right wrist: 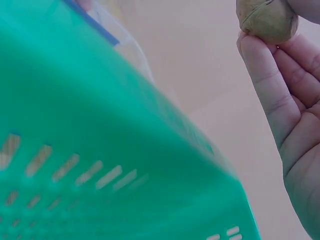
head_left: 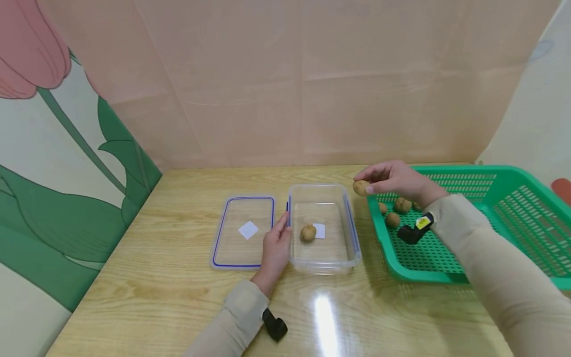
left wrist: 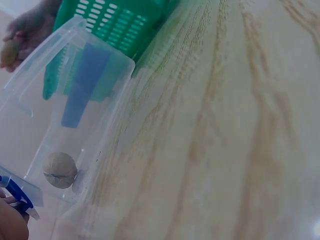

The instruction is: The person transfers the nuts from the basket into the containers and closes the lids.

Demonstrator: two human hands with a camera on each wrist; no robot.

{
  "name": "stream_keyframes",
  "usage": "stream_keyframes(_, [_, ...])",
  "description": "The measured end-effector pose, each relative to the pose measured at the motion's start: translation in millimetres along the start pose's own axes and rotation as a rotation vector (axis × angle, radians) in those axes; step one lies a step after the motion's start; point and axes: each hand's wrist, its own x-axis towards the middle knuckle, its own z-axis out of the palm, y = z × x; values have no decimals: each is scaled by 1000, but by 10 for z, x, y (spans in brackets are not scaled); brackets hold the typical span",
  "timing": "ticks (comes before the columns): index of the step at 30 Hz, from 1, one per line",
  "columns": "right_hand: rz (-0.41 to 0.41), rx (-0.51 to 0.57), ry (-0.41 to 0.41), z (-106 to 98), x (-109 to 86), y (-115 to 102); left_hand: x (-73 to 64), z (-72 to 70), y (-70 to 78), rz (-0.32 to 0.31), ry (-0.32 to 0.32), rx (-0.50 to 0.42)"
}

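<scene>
A green plastic basket (head_left: 428,276) is filling the head view's right, holding loose walnuts (head_left: 403,205) neither wrist view is showing. Mid-frame, a clear container (head_left: 332,213) is cradling one walnut (head_left: 308,233), a blue-edged lid (head_left: 243,250) lying left. The left hand (head_left: 275,246) is resting straight-fingered against the container; upper right of centre, the right hand (head_left: 397,181) is pinching another walnut (head_left: 359,188).

Worktop (head_left: 169,258): lid (head_left: 238,250) left of centre, container (head_left: 354,228) just right of it, basket (head_left: 419,273) at right, its far rim near far edge. One walnut (head_left: 308,233) in container; other walnuts (head_left: 403,205) at basket's left end. Hands: left (head_left: 276,248) against container's left wall; right (head_left: 397,181), holding a further walnut (head_left: 361,187), by basket's far-left corner.
</scene>
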Motion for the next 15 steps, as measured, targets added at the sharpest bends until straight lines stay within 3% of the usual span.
stream_keyframes(6, [-59,23,-46,114,118,-30,0,6,7,-22,4,6])
stream_keyframes(15, [-27,-1,-103,266,249,-77,2,9,15,-23,10,11])
